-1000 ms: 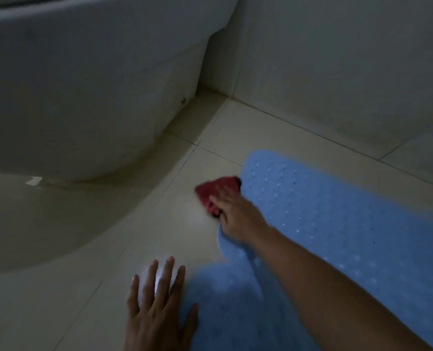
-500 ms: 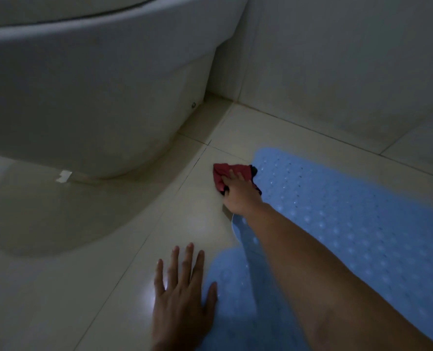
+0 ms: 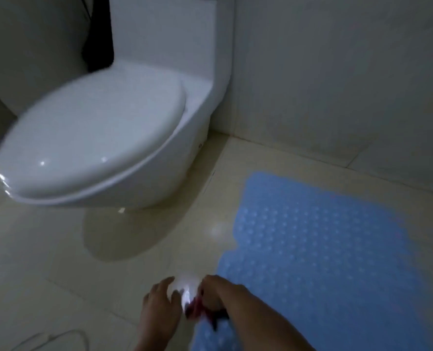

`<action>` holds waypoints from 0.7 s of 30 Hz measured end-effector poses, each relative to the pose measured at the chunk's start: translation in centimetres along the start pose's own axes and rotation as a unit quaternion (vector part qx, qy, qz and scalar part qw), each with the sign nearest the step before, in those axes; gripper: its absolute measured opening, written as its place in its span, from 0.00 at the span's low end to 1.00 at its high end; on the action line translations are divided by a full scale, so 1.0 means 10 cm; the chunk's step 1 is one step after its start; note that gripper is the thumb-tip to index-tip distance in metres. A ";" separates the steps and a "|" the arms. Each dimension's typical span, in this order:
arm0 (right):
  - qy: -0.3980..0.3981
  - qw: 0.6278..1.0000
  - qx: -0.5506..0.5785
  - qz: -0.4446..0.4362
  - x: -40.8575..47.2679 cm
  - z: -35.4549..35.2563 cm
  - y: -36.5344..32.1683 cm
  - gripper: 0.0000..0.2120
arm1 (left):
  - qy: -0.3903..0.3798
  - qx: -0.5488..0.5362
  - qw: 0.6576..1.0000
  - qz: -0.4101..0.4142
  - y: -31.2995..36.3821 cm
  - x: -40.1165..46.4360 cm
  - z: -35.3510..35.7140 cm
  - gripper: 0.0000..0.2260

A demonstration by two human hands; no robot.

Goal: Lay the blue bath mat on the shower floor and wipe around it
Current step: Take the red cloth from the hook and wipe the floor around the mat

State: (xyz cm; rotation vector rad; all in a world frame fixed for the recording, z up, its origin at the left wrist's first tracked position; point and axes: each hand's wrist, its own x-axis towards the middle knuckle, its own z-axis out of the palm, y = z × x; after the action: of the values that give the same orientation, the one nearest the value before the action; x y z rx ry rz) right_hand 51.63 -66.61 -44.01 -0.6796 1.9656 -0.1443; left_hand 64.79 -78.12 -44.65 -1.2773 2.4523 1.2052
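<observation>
Two hands at 6 o'clock: right hand (image 3: 214, 292) gripping red cloth (image 3: 197, 306), left hand (image 3: 160, 301) spread on floor (image 3: 58, 262). Risk: dragging cloth could ruck blue bath mat (image 3: 324, 249) edge.

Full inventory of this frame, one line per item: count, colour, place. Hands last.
blue rubber bath mat with raised bumps: one, blue, flat on the floor at right, reaching the lower edge.
white ceramic toilet with closed lid: one, white, upper left, against the wall.
red wiping cloth: one, red, at the mat's near left edge, mostly hidden under the right hand.
beige tiled floor: beige, glossy, below and left of the mat.
pale tiled wall: grey-white, upper right.
thin cord: one, pale, blurred, on the floor at lower left.
left hand: one, fingers spread near the floor, beside the cloth.
right hand: one, holds the cloth at the mat's edge.
</observation>
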 end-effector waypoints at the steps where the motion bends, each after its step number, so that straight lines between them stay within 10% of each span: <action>1: 0.001 0.998 0.069 0.014 -0.37 -0.11 -0.08 0.07 | -0.029 -0.018 0.999 -0.011 0.16 -0.17 -0.22 0.18; 7: 0.112 0.961 0.252 0.021 -2.65 -1.12 -0.49 0.11 | -0.181 -0.135 0.974 -0.018 1.85 -1.51 -1.36 0.04; 10: 0.200 0.927 0.315 0.036 -3.88 -1.75 -0.62 0.13 | -0.108 -0.101 0.989 -0.016 2.59 -1.77 -1.63 0.52; 12: 0.263 0.910 0.321 0.014 -4.67 -2.09 -0.72 0.12 | -0.253 -0.004 0.967 0.026 3.04 -1.93 -1.84 0.65; 16: 0.369 0.867 0.334 0.005 -5.91 -2.70 -0.71 0.19 | -0.278 0.005 0.954 0.115 4.47 -3.02 -3.10 0.12; 21: 0.505 0.744 0.438 -0.005 -7.08 -3.35 -0.82 0.12 | -0.375 0.027 0.904 0.204 5.83 -3.81 -4.05 0.09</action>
State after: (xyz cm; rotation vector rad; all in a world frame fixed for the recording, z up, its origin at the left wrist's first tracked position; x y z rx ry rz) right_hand 49.82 -42.98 31.07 0.1116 2.4817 -1.6255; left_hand 55.66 -63.32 34.02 -0.1757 2.1520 1.3586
